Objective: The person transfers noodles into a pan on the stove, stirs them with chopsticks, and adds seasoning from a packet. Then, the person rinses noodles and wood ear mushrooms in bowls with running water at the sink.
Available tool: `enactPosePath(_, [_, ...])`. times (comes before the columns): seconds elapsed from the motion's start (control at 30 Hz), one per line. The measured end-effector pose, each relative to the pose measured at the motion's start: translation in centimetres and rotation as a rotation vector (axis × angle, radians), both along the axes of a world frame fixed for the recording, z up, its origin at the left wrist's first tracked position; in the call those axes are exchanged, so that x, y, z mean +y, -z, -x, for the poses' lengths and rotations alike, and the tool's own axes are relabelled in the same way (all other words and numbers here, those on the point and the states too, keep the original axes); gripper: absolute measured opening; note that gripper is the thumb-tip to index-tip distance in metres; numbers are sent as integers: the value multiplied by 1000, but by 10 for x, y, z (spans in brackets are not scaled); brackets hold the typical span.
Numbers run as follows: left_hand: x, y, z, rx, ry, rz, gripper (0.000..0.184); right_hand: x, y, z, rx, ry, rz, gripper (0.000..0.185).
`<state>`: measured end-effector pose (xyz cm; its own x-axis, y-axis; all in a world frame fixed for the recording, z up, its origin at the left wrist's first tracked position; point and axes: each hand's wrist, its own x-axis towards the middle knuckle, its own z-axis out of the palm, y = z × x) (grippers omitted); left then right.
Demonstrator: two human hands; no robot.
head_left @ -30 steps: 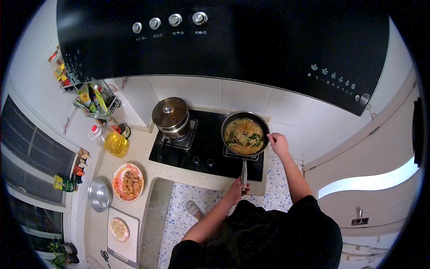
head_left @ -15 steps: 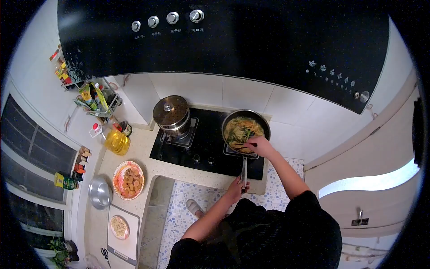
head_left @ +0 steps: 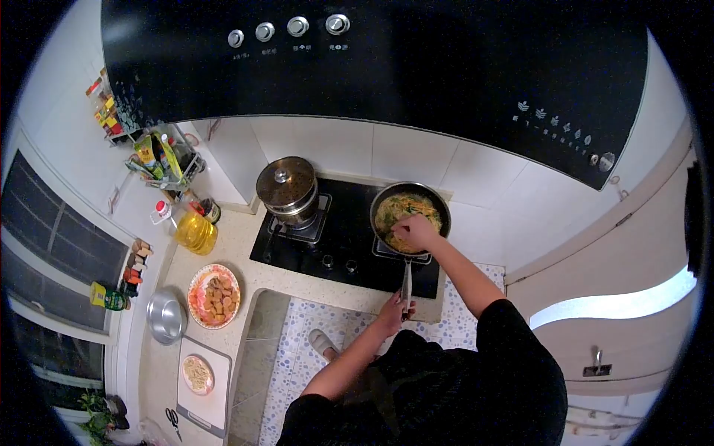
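Note:
My left hand (head_left: 390, 314) is closed round the long handle (head_left: 407, 281) of a frying pan (head_left: 375, 219) on the right burner. Inside the pan are noodle-like strands (head_left: 407, 202) with green leaves and orange bits. My right hand (head_left: 416, 232) is over the near half of the pan, its fingers closed on dark chopsticks, which the hand mostly hides now. The fingers are close to the food; whether they touch it I cannot tell.
A lidded pot (head_left: 286, 189) stands on the left burner of the black hob (head_left: 346, 223). Along the left counter are an oil bottle (head_left: 195, 232), a plate of brown chunks (head_left: 216, 296), a metal bowl (head_left: 166, 316), a cutting board (head_left: 212, 409) with a small plate, and scissors (head_left: 173, 424). The range hood (head_left: 446, 67) overhangs.
My right hand has moved slightly left and farther over the pan, covering the chopsticks seen before. My left hand stays on the handle. The view has shifted a little.

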<state>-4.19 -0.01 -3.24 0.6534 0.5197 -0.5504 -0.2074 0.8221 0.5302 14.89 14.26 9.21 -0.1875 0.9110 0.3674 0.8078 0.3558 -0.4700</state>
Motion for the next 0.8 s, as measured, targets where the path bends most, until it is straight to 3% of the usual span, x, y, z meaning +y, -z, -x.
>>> enactPosePath(0.1, [0,-2,0,1,6,-3,53,5,-13,-18,-27,160,151,24])
enactPosePath(0.2, [1,-4,-1,4,-3,13,52,6,-28,-20,-171,173,84,24])
enactPosePath(0.3, [3,-2,-2,-5,-1,32,50,7,-23,-1,-16,18,-28,25])
enactPosePath(0.4, [1,0,-2,-10,-2,24,48,16,-3,11,-43,29,133,23])
enactPosePath(0.5, [1,0,-1,-4,6,14,48,11,12,7,44,115,-56,21])
enactPosePath(0.53, [2,-1,0,-1,12,11,49,10,11,1,-15,189,-5,22])
enactPosePath(0.6, [3,-1,0,8,7,17,49,12,6,-18,-135,335,95,22])
enactPosePath(0.8, [3,3,-2,32,27,2,54,-14,-44,-46,-41,352,23,27])
